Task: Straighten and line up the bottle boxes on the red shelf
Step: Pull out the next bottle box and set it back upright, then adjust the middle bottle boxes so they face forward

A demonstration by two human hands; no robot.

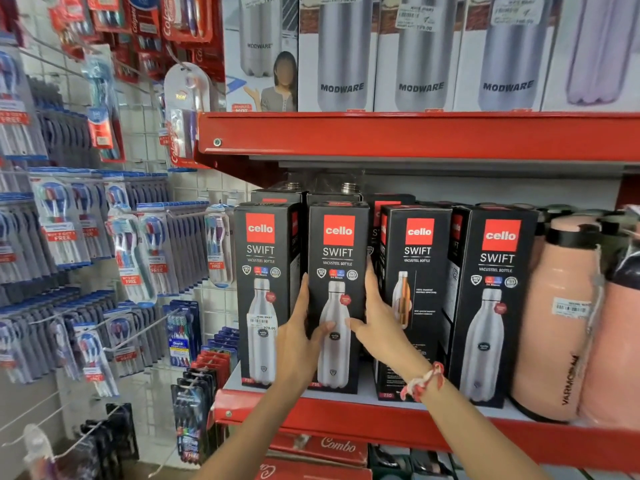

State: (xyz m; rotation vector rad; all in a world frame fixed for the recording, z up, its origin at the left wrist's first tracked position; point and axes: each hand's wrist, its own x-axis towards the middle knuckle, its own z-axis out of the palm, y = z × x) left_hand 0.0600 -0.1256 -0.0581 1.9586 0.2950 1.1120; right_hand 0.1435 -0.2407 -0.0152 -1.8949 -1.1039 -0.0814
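Both hands clasped on second box (337, 292) from left, left hand (300, 336) on its left edge, right hand (375, 318) on its right; upright on red shelf (346, 415); touching first box (265, 289); third box (414, 296) turned askew.

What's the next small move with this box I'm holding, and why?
Probably slide the second box, gripped by the left hand and right hand, flush beside the first box. Then turn the third box, which faces differently from its neighbours.

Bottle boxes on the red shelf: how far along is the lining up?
Done: leftmost box faces front. In hand: left hand and right hand clasp the second box. Left: third box is turned; fourth box sits further forward.
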